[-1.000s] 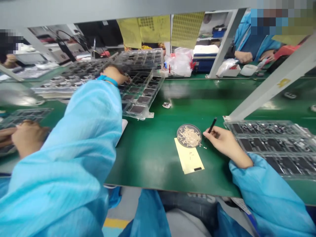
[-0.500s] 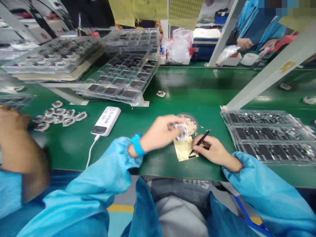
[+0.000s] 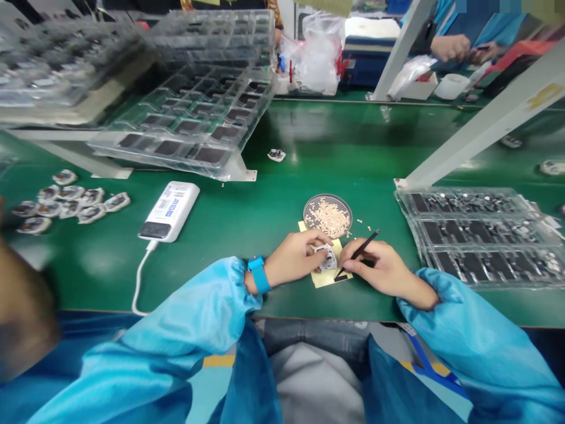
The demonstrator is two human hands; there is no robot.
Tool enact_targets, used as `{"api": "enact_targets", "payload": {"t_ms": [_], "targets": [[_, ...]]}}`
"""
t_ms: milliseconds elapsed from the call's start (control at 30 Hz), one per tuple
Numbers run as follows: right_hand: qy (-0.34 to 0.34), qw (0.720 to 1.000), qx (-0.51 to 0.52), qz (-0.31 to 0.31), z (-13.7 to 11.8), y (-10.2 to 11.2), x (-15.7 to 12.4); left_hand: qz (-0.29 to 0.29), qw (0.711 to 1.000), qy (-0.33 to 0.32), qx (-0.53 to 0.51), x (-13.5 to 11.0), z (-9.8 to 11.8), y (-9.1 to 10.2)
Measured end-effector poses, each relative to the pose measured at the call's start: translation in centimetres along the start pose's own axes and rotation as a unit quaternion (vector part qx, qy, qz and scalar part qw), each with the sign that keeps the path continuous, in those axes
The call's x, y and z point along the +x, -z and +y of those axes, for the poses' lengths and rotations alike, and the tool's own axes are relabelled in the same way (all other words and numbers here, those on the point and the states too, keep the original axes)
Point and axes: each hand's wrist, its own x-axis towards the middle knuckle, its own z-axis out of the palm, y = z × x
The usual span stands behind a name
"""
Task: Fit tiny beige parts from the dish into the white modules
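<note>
My left hand [image 3: 300, 256] pinches a small white device housing [image 3: 328, 259], with darker parts inside, over a yellow sheet of paper [image 3: 323, 281]. My right hand [image 3: 380, 268] grips black pointed tweezers [image 3: 366, 241] like a pen, tip down on the right part of the sheet. A short black strip [image 3: 342, 278] lies on the paper near the tip. Just behind the hands sits a round dark dish [image 3: 306, 225] holding many tiny beige pieces [image 3: 329, 217]. A few such pieces lie loose to the right of it.
A white power bank [image 3: 172, 206] with a cable and several white housings [image 3: 70, 200] lie left. Clear trays of dark parts [image 3: 189, 129] stand on a shelf; another tray [image 3: 481, 235] is at right. A slanted post [image 3: 468, 132] rises there. Other people's arms show left and behind.
My left hand has brought the white housing down toward the yellow paper and the tweezers' tip, uncovering the dish. The right hand keeps its grip. The view has shifted slightly.
</note>
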Motion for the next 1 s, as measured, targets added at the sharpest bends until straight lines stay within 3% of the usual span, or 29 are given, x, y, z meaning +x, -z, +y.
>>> {"api": "enact_targets", "payload": {"t_ms": [167,433,567,767,1000], "targets": [[0.083,0.986,0.12,0.081,-1.1,0.4,-0.1,-0.01,0.999,0.027,-0.032,0.3,0.1,-0.1],[0.201,0.96,0.046,0.192,-1.5,0.0,-0.1,0.025,0.997,0.001,0.072,0.0,0.5,-0.6],[0.22,0.959,0.0,0.177,-0.9,0.2,0.0,0.015,0.992,-0.013,0.122,-0.3,0.5,-0.5],[0.245,0.957,-0.084,0.133,-0.7,0.1,0.3,0.007,0.993,-0.024,0.114,-0.4,0.3,-0.4],[0.251,0.952,-0.119,0.128,-0.8,-0.1,0.4,0.008,0.993,-0.022,0.114,-0.4,0.4,-0.4]]}}
